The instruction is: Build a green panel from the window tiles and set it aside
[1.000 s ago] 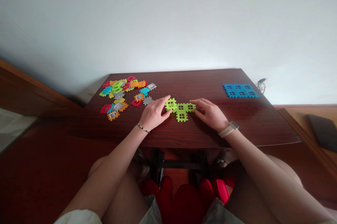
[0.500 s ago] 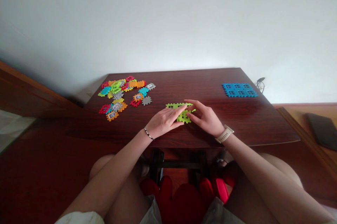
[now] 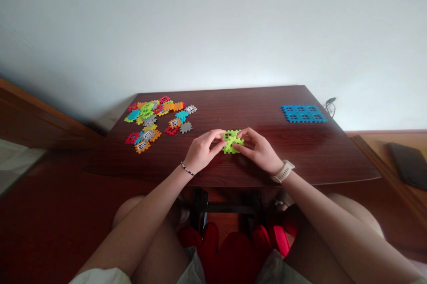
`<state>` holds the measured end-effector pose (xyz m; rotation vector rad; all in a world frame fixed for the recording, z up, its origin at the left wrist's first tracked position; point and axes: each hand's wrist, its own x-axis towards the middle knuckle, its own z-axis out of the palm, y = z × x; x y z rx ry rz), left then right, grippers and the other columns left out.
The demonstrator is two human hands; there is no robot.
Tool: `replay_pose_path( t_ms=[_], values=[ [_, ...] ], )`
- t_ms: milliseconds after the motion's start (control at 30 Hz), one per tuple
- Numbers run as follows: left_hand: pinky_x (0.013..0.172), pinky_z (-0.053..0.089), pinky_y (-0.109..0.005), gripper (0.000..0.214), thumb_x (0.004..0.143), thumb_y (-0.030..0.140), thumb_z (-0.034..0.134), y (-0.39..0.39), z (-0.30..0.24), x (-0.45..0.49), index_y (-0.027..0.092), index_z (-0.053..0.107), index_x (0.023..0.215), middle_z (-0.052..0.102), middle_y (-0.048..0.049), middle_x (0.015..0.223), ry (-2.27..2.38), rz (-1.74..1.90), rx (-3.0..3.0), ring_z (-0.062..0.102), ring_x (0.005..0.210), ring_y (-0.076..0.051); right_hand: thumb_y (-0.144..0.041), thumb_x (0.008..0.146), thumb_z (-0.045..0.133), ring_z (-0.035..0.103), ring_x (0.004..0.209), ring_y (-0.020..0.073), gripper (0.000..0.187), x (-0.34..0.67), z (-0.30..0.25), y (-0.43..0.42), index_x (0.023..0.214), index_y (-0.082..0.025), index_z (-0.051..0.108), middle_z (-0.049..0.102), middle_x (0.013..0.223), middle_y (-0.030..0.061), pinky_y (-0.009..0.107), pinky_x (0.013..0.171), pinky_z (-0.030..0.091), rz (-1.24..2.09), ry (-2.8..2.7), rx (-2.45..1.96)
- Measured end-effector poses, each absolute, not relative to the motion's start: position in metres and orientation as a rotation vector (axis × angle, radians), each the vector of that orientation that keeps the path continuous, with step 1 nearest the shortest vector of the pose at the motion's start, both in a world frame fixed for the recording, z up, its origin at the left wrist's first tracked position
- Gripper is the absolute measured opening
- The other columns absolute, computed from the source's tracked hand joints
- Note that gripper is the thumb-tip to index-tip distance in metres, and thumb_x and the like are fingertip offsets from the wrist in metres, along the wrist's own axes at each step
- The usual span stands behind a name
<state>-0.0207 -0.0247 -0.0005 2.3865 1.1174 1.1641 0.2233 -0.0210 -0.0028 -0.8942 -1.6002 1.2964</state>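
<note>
Lime-green interlocking tiles [image 3: 232, 147] with toothed edges and window cutouts are between my hands near the front of the table. My left hand [image 3: 205, 148] has its thumb and fingers closed on their left side. From the right, my right hand [image 3: 260, 148] pinches a green tile that looks slightly tilted over the others. My fingers cover both side edges, so how the tiles are joined there is hidden.
A pile of colourful toothed tiles [image 3: 147, 110] lies at the table's left, with several loose ones nearer the middle. A joined blue tile panel [image 3: 303, 114] lies at the right. The dark wooden table [image 3: 233, 106] stands against a pale wall, with a black cable [image 3: 330, 102] beside it.
My left hand has drawn back left from over the green tiles to their left side. My right fingers have closed in on the right side, and more of the tiles' middle shows.
</note>
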Motion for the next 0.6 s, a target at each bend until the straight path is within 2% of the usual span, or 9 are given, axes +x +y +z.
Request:
replay_pose_path(
  t_ms=[133, 233, 367, 600],
  values=[
    [0.089, 0.065, -0.031, 0.026, 0.106, 0.032, 0.069, -0.028, 0.0, -0.015, 0.023, 0.064, 0.13, 0.08, -0.0055, 0.109, 1.036, 1.199, 2.183, 0.079, 0.095, -0.018, -0.053, 0.089, 0.085, 0.078, 0.101, 0.0249, 0.043, 0.221, -0.004, -0.019, 0.105, -0.027, 0.056, 0.077, 0.107, 0.0047, 0.042, 0.091, 0.067, 1.302, -1.548, -0.909],
    [0.087, 0.066, -0.031, 0.019, 0.104, 0.034, 0.07, -0.029, -0.001, -0.011, 0.022, 0.07, 0.12, 0.08, -0.0056, 0.109, 1.005, 1.192, 2.102, 0.079, 0.091, -0.018, -0.057, 0.088, 0.085, 0.078, 0.093, 0.0237, 0.045, 0.221, -0.003, -0.019, 0.102, -0.027, 0.054, 0.078, 0.101, 0.0032, 0.04, 0.085, 0.067, 1.316, -1.536, -0.916],
    [0.087, 0.067, -0.033, 0.018, 0.104, 0.037, 0.069, -0.026, -0.002, -0.011, 0.022, 0.074, 0.114, 0.081, -0.0062, 0.108, 1.054, 1.216, 1.973, 0.079, 0.093, -0.019, -0.058, 0.089, 0.084, 0.078, 0.1, 0.0257, 0.043, 0.221, -0.001, -0.021, 0.104, -0.026, 0.058, 0.079, 0.106, 0.005, 0.043, 0.091, 0.067, 1.295, -1.581, -0.904],
    [0.084, 0.064, -0.032, 0.023, 0.103, 0.039, 0.069, -0.015, 0.006, -0.033, 0.023, 0.081, 0.114, 0.081, -0.0074, 0.108, 1.115, 1.186, 1.943, 0.078, 0.096, -0.021, -0.044, 0.103, 0.068, 0.079, 0.105, 0.0262, 0.02, 0.23, 0.004, -0.023, 0.114, -0.027, 0.069, 0.08, 0.113, 0.0064, 0.044, 0.097, 0.066, 1.023, -1.801, -0.964]
  ],
)
